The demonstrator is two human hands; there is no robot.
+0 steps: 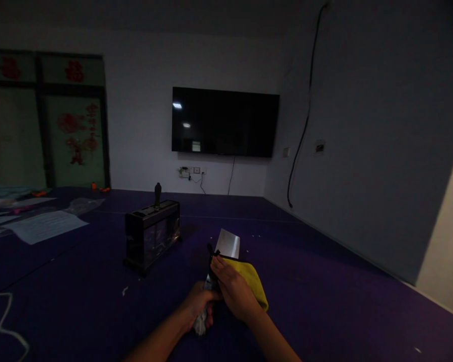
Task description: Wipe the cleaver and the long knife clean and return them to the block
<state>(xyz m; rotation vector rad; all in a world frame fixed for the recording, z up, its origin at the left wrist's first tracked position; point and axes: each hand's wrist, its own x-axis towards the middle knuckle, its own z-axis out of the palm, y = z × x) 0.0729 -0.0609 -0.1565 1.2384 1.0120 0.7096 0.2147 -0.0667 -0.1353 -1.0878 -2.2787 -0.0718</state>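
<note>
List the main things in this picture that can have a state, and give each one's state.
Broad-bladed knife: held, partly covered
Yellow cloth: draped partly over the knife
Left hand: closed around the knife's near end
Right hand: on the cloth, fingers extended
Knife block: upright, one black handle sticking out
Television: screen dark, with reflections
Black cable: hanging down
White cord: lying in a curve

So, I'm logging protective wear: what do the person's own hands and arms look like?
The left hand and right hand show no gloves. Both forearms are bare where visible, without sleeve, watch or bracelet. Too dim to rule out thin rings.
</note>
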